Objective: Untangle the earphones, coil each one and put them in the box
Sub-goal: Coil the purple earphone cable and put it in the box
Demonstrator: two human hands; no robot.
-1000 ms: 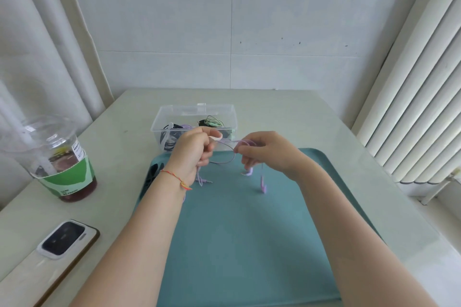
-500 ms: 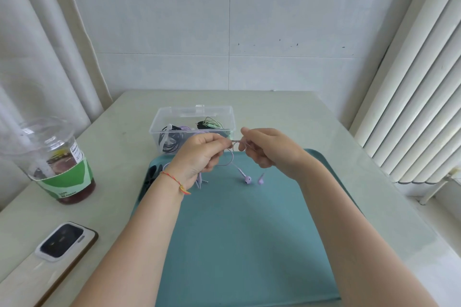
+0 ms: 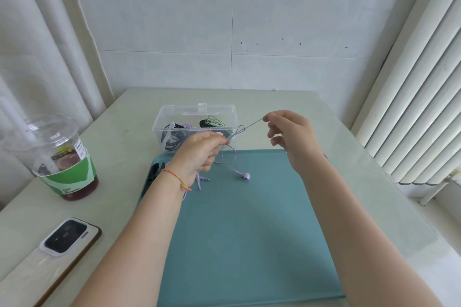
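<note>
A purple earphone cable [image 3: 230,157] hangs in the air above the teal mat [image 3: 249,232]. My left hand [image 3: 199,154] pinches the cable at a small knot-like loop. My right hand [image 3: 289,137] pinches one strand and holds it taut, up and to the right. One purple earbud [image 3: 245,176] dangles just over the mat, and the jack plug [image 3: 205,179] hangs below my left hand. Behind my hands stands the clear plastic box [image 3: 197,113], open, with coiled black, purple and green earphones inside.
A plastic cup [image 3: 59,157] with a green sleeve and dark drink stands at the left. A phone [image 3: 66,235] lies near the front left table edge. A dark object [image 3: 153,174] lies at the mat's left edge. Window blinds run along the right.
My right hand has pulled away up and to the right, drawing a strand of the purple cable taut. Only one earbud now hangs in view.
</note>
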